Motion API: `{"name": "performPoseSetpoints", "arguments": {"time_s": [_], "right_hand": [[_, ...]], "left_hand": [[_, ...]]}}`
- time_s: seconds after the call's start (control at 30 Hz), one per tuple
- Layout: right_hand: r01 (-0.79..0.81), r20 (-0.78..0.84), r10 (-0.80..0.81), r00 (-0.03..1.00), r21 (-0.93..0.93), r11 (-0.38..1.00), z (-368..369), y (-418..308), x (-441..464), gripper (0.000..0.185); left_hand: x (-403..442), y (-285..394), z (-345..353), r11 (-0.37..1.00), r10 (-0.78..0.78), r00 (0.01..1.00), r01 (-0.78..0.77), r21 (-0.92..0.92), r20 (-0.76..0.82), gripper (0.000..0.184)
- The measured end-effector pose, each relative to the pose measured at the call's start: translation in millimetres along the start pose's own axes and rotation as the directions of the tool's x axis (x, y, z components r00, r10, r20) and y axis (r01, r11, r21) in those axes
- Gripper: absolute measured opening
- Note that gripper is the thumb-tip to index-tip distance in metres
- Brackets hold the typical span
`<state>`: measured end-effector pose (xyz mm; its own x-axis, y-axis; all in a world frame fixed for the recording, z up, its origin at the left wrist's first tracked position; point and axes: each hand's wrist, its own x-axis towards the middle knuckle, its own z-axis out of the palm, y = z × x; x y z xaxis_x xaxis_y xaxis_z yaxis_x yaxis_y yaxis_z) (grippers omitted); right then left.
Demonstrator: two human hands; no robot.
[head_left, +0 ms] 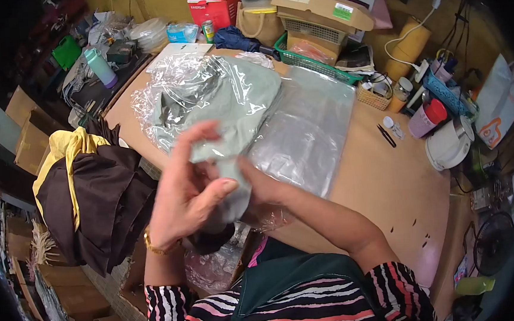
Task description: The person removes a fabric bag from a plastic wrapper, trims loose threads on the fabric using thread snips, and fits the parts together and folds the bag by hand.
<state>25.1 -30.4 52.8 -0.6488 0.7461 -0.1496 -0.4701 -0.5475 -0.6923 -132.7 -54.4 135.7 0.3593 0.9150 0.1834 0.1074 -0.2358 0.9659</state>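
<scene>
- Worktable (383,169): brown surface.
- Pale bundle (237,202): blurred, between the hands at the worktable's near edge; light, even support should limit creasing.
- Left hand (181,197): fingers spread.
- Right hand (263,187): finger state indeterminable.
- Film-covered green cloth (238,99): upon the worktable.

Left hand (182,198) raised, half-open; right hand (260,187) partly hidden

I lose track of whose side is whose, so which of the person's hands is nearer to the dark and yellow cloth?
The left hand, just right of the cloth in view. The right hand is farther, beyond the left.
</scene>
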Motion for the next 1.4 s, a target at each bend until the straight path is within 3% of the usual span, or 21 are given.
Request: {"name": "performPoseSetpoints", "arguments": {"time_s": [0.1, 0.2, 0.23, 0.27, 0.37, 0.43, 0.47, 0.5, 0.57, 0.63, 0.67, 0.73, 0.83, 1.0, 1.07, 1.13, 1.2, 1.27, 1.3, 1.37, 1.4], "right_hand": [[0.484, 0.059, -0.481, 0.875, -0.172, 0.858, -31, -46, -53, 0.031], [0.700, 0.073, -0.697, 0.714, -0.087, 0.709, -51, -85, -157, 0.026], [0.745, 0.123, -0.753, 0.647, -0.312, 0.590, -82, -89, -193, 0.028], [0.743, 0.193, -0.787, 0.585, -0.515, 0.426, -113, -95, -229, 0.031], [0.482, -0.199, -0.786, 0.585, -0.695, 0.534, -125, -82, -343, 0.018], [0.305, -0.442, -0.721, 0.534, -0.694, 0.652, -146, -78, -410, 0.014], [-0.370, -0.634, -0.553, 0.541, -0.769, 0.520, -178, -87, -444, 0.015], [-0.863, -0.805, -0.449, 0.387, -0.488, 0.130, -199, -97, -460, 0.019], [-0.700, -0.421, -0.762, 0.492, -0.711, -0.059, -205, -99, -443, 0.022], [-0.501, -0.490, -0.743, 0.455, -0.831, 0.242, -210, -111, -391, 0.024], [-0.544, -0.394, -0.751, 0.530, -0.837, 0.056, -261, -121, -379, 0.025], [-0.543, -0.324, -0.845, 0.426, -0.839, 0.048, -317, -123, -330, 0.025], [-0.629, -0.356, -0.870, 0.341, -0.774, 0.070, -342, -124, -272, 0.026], [-0.762, -0.253, -0.899, 0.357, -0.636, -0.124, -372, -118, -239, 0.027], [-0.794, -0.307, -0.847, 0.435, -0.574, -0.200, -378, -122, -234, 0.028], [-0.826, -0.334, -0.855, 0.396, -0.537, -0.173, -372, -129, -231, 0.028], [-0.859, -0.364, -0.864, 0.347, -0.494, -0.136, -351, -139, -235, 0.027], [-0.685, -0.428, -0.845, 0.320, -0.721, 0.106, -311, -140, -251, 0.020], [-0.691, -0.432, -0.847, 0.310, -0.714, 0.111, -299, -134, -259, 0.020], [-0.149, -0.540, -0.695, 0.475, -0.828, 0.541, -276, -108, -283, 0.020], [-0.159, -0.556, -0.695, 0.457, -0.819, 0.551, -260, -92, -298, 0.020]], "left_hand": [[-10, 23, -26, 0.696, 0.342, 0.901, -0.433, 0.572, 0.266, 0.130], [-21, -13, 17, 0.766, 0.197, 0.971, -0.240, 0.597, 0.138, 0.055], [-16, -16, 44, 0.774, 0.369, 0.928, -0.342, 0.533, 0.060, 0.033], [-18, -13, 68, 0.673, 0.572, 0.820, -0.479, 0.564, 0.013, 0.038], [-33, -21, 131, 0.438, 0.761, 0.568, -0.806, 0.397, 0.313, 0.033], [-36, -37, 175, 0.637, 0.405, 0.447, -0.764, 0.104, 0.798, 0.042], [-42, -55, 183, 0.660, 0.380, 0.393, -0.749, 0.052, 0.837, 0.034], [-38, -72, 189, 0.756, 0.292, 0.379, -0.654, 0.030, 0.878, 0.027], [-29, -77, 192, 0.798, 0.147, 0.412, -0.587, 0.138, 0.899, 0.019], [-19, -82, 200, 0.723, 0.185, 0.542, -0.640, 0.260, 0.820, 0.013], [-14, -80, 208, 0.754, 0.264, 0.612, -0.613, 0.236, 0.745, 0.011], [-12, -81, 230, 0.720, 0.412, 0.677, -0.652, 0.238, 0.610, 0.012], [-15, -80, 225, 0.726, 0.394, 0.626, -0.661, 0.190, 0.672, 0.012], [-43, 17, 170, 0.850, 0.520, 0.827, -0.527, -0.028, 0.212, 0.012], [-50, 32, 165, 0.670, 0.729, 0.681, -0.730, -0.135, -0.065, 0.011], [-48, 53, 151, 0.639, 0.753, 0.658, -0.728, -0.247, 0.009, 0.003], [-41, 60, 148, 0.655, 0.756, 0.408, -0.438, -0.616, 0.512, 0.022], [-22, 48, 146, 0.770, 0.637, -0.050, 0.082, -0.633, 0.769, 0.032], [-32, 37, 153, 0.696, 0.718, -0.027, 0.052, -0.716, 0.696, 0.035], [-36, 23, 162, 0.608, 0.794, -0.019, 0.043, -0.793, 0.608, 0.039], [-23, 20, 167, 0.645, 0.764, -0.088, 0.065, -0.762, 0.639, 0.022]]}}
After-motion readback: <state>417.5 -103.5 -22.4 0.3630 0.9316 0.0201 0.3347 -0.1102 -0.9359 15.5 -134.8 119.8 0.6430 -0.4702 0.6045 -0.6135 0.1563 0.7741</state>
